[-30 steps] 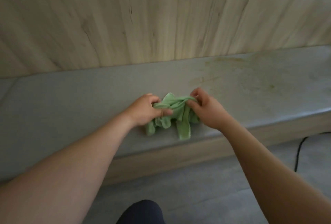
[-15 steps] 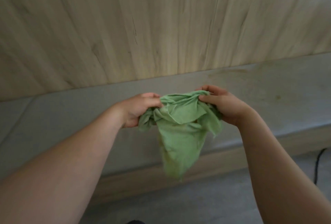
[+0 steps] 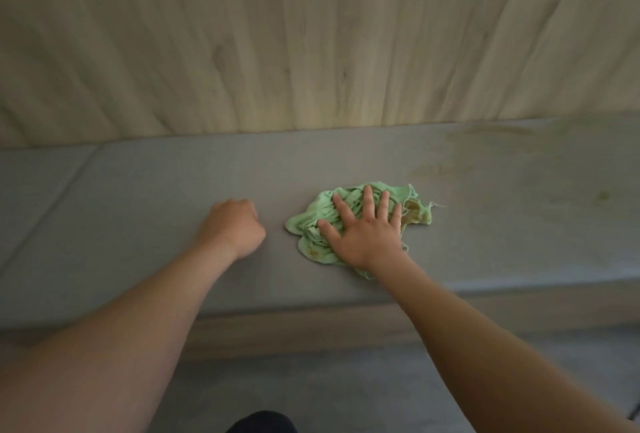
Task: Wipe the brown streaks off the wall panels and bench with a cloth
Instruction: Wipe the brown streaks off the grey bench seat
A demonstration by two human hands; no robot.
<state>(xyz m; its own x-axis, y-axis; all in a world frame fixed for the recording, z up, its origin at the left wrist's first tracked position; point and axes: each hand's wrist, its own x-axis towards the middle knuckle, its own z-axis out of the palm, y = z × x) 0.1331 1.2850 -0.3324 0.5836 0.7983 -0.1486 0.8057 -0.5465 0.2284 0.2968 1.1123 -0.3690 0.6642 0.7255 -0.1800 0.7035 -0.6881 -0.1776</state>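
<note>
From the head camera, the right hand (image 3: pixel 367 235) lies flat with fingers spread, pressing the crumpled green cloth (image 3: pixel 311 221) onto the grey bench (image 3: pixel 138 207). The cloth's right edge carries brown stains. The left hand (image 3: pixel 232 228) is curled into an empty fist just left of the cloth, seemingly resting on the bench. Faint brown streaks (image 3: pixel 491 131) mark the bench to the right, below the wall panels (image 3: pixel 311 34).

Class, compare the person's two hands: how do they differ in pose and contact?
The left hand is curled into a fist; the right hand lies flat, fingers spread. The left hand holds nothing; the right hand presses the green cloth. Both are over the grey bench.
</note>
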